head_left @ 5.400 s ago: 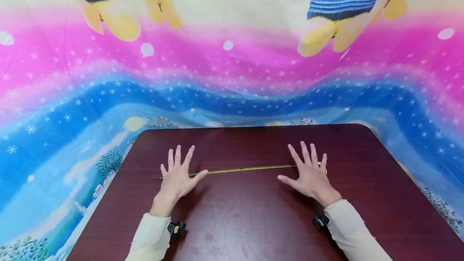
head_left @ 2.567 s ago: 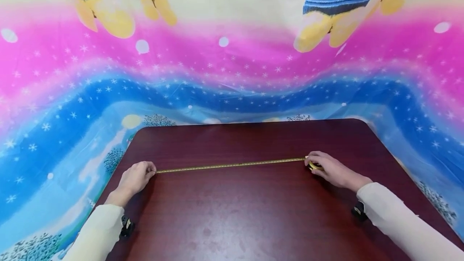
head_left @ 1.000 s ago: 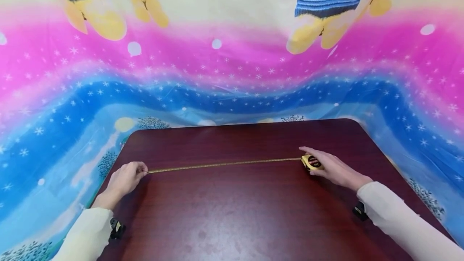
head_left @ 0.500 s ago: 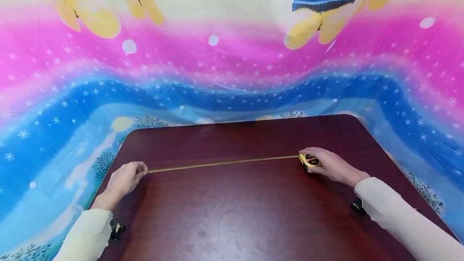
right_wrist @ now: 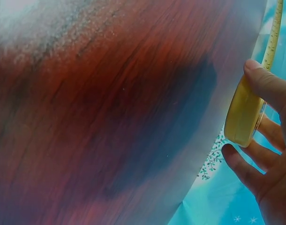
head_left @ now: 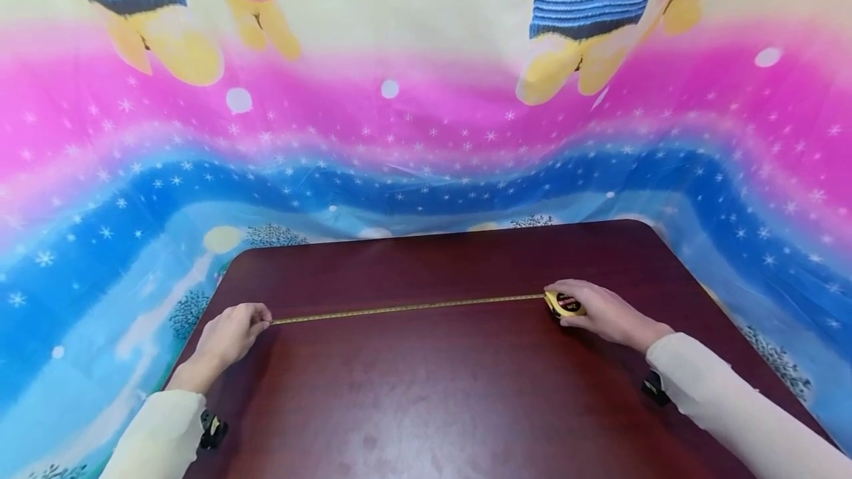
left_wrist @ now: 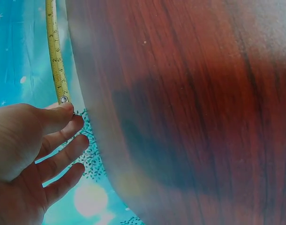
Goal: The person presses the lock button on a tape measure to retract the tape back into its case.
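A yellow tape measure (head_left: 566, 304) has its blade (head_left: 399, 308) drawn out in a nearly straight line between my hands. My left hand (head_left: 229, 335) pinches the blade's end between thumb and forefinger; in the left wrist view the metal rivet of the end hook (left_wrist: 64, 99) shows at the thumb tip. The case (right_wrist: 244, 112) is in my right hand (head_left: 612, 314), thumb on one side and fingers around the other. The case's black round label faces up in the head view. Both hands are above the table, and the blade appears lifted off it.
A dark red-brown wooden table (head_left: 426, 390) with rounded far corners lies beneath. Behind and beside it hangs a printed cloth (head_left: 399, 131) in pink, blue and white. Small black cameras (head_left: 213, 429) sit on both wrists.
Earlier both hands were spread open over the tape measure lying on the table. They then took hold of its hook end and case. Lately the case has turned label up and shifted slightly left.
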{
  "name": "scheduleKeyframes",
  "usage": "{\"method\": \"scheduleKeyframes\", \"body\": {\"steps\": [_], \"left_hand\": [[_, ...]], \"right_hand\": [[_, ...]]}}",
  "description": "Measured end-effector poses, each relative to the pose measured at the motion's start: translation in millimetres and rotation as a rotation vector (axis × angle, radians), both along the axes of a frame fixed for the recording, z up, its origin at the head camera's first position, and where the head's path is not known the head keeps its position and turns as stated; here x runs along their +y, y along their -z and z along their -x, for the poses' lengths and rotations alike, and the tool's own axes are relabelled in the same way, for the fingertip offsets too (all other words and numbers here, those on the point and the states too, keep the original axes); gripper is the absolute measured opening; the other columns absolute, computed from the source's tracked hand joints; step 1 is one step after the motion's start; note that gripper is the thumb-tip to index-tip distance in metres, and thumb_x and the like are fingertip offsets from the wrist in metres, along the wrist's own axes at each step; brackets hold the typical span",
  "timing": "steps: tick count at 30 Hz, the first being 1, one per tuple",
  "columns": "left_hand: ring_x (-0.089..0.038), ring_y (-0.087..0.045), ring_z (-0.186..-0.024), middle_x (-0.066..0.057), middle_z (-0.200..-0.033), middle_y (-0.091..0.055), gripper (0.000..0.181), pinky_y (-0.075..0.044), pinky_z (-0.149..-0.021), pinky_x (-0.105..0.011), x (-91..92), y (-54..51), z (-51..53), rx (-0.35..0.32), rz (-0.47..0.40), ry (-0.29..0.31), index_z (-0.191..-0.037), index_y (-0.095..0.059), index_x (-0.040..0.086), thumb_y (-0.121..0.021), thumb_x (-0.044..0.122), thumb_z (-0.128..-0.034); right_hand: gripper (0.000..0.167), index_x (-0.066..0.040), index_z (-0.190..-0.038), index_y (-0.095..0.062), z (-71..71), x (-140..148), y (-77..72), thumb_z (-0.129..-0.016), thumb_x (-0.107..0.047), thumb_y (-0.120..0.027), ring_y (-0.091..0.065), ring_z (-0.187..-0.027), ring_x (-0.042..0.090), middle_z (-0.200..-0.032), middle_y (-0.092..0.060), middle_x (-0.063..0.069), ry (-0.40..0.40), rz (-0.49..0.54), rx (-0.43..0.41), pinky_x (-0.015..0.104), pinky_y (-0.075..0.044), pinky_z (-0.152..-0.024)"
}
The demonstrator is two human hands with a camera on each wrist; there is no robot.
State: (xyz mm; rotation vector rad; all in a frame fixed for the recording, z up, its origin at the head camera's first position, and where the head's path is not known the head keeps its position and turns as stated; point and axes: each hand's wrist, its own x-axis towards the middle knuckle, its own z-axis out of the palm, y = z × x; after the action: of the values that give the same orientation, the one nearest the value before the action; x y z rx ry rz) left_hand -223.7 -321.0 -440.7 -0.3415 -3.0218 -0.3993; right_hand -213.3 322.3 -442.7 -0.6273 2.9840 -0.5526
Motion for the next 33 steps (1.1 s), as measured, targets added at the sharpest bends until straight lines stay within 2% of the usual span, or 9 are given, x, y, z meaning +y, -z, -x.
{"method": "scheduleKeyframes", "body": {"steps": [10, 18, 26, 33], "left_hand": [[-0.013, -0.058, -0.069, 0.0, -0.082, -0.069, 0.004, -0.052, -0.065, -0.041, 1.2, 1.6, 3.4, 0.021, -0.007, 0.006, -0.096, -0.073, 0.009, -0.07, 0.009, -0.0938], [-0.011, -0.057, -0.068, 0.001, -0.081, -0.069, 0.005, -0.05, -0.062, -0.037, 3.0, -0.3, 4.7, 0.009, -0.008, 0.01, -0.096, -0.073, 0.01, -0.068, 0.009, -0.095], [-0.013, -0.06, -0.071, 0.001, -0.082, -0.069, 0.004, -0.051, -0.064, -0.041, 2.3, -1.7, 3.8, 0.023, -0.013, 0.011, -0.096, -0.073, 0.009, -0.069, 0.01, -0.0945], [-0.011, -0.055, -0.067, 0.001, -0.082, -0.069, 0.005, -0.047, -0.061, -0.036, 2.5, -0.1, 2.0, 0.007, -0.007, 0.009, -0.096, -0.072, 0.009, -0.068, 0.01, -0.0953]], "right_hand": [[0.062, -0.016, -0.145, -0.053, 0.1, -1, 1.0, -0.089, -0.022, -0.078, -0.055, -0.129, 0.038, -0.143, -0.057, 0.015, -0.001, -0.01, 0.017, 0.06, -0.048, -0.104], [0.062, -0.015, -0.145, -0.054, 5.4, -6, 3.3, -0.089, -0.023, -0.079, -0.055, -0.129, 0.037, -0.143, -0.057, 0.016, -0.011, -0.018, 0.013, 0.06, -0.048, -0.103], [0.061, -0.015, -0.144, -0.054, 9.7, -16, 3.3, -0.089, -0.024, -0.078, -0.054, -0.131, 0.038, -0.144, -0.057, 0.016, -0.02, 0.006, 0.012, 0.059, -0.047, -0.104], [0.062, -0.016, -0.144, -0.054, 6.6, -21, 5.8, -0.088, -0.023, -0.079, -0.055, -0.129, 0.037, -0.143, -0.058, 0.015, -0.008, 0.008, -0.001, 0.059, -0.048, -0.104]]}}
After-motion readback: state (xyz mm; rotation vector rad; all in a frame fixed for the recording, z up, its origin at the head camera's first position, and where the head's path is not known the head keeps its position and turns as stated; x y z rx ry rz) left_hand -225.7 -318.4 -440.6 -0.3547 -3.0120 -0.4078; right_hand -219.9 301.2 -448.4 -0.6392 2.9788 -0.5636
